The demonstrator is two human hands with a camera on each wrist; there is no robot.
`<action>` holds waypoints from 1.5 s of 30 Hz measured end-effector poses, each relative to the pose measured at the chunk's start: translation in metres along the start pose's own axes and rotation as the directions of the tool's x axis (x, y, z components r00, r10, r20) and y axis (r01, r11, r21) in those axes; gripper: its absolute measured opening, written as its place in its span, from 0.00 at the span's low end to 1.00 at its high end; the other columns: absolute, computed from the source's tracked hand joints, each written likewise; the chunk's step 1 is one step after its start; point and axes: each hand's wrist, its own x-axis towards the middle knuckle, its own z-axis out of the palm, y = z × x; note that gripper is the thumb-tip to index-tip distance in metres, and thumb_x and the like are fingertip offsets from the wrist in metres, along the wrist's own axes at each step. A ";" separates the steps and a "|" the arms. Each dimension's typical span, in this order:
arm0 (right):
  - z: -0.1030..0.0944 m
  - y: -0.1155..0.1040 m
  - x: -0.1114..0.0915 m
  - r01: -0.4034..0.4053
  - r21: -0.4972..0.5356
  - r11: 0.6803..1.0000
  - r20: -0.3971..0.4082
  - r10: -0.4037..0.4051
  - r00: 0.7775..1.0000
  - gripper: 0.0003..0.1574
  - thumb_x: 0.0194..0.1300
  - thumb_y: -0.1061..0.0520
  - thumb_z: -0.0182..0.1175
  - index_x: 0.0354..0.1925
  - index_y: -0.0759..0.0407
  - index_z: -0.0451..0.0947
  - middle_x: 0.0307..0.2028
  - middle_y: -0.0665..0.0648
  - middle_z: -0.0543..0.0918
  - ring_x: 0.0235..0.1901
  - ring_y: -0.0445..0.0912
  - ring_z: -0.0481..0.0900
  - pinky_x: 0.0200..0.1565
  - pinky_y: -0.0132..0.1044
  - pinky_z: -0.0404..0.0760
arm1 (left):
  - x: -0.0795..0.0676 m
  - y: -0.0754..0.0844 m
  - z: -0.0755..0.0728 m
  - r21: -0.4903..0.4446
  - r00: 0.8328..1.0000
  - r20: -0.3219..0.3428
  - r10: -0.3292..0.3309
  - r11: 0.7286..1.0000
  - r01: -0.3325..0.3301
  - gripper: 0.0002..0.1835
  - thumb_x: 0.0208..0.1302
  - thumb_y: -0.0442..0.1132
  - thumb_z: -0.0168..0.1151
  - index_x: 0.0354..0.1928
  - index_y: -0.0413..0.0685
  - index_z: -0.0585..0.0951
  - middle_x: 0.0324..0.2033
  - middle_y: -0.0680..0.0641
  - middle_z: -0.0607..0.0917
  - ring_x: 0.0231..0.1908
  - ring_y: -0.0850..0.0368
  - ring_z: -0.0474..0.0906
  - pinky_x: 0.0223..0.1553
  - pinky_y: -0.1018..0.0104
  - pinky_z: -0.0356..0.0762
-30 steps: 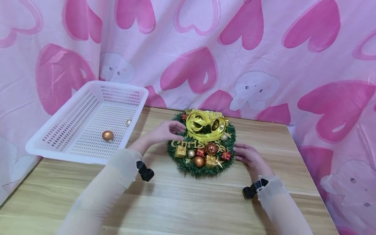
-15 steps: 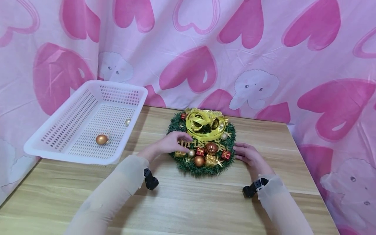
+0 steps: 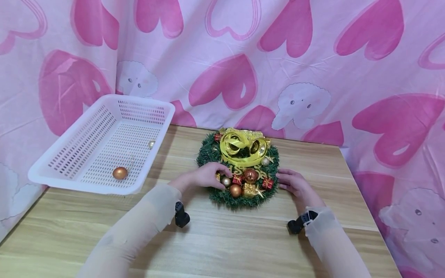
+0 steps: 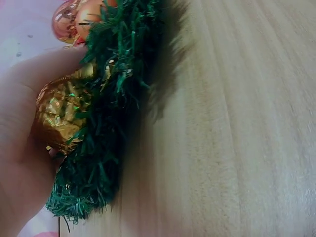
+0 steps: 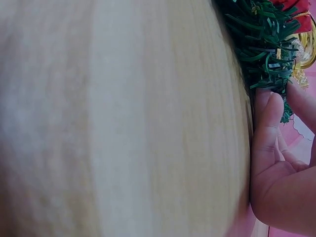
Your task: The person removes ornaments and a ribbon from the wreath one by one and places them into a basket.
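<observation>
A Christmas wreath [image 3: 240, 204] of green tinsel lies on the table. My left hand [image 3: 205, 175] reaches over its left front, thumb and fingertips around a small champagne-coloured bauble [image 3: 226, 181]. In the left wrist view the hand arches over a gold foil gift box [image 4: 64, 113], and tinsel hides the thumb tip. At the right edge, my right hand [image 3: 295, 184] pinches the tinsel [image 5: 261, 54] between thumb and fingers. Copper baubles [image 3: 235, 190], red gift boxes [image 3: 267, 183], gold lettering and gold bells with yellow ribbon [image 3: 245, 160] decorate the wreath.
A white perforated basket [image 3: 83, 186] stands at the left with a copper bauble [image 3: 120, 173] and a small pale bauble [image 3: 151, 144] inside. Behind the wooden table [image 3: 236, 247] hangs a pink heart-patterned curtain [image 3: 222, 83].
My left hand has moved from the wreath's left side toward me, onto the small bauble. The copper bauble in the basket has rolled left and nearer. My right hand has stayed put.
</observation>
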 end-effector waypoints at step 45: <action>-0.002 0.001 -0.001 0.008 0.067 0.998 0.015 -0.009 1.000 0.25 0.65 0.63 0.55 0.58 0.65 0.62 0.34 0.45 0.78 0.31 0.36 0.78 0.39 0.27 0.80 | -0.017 0.013 -0.059 -0.156 0.981 -0.187 -0.053 0.987 0.023 0.20 0.51 0.38 0.70 0.47 0.39 0.79 0.39 0.46 0.83 0.41 0.55 0.77 0.49 0.61 0.77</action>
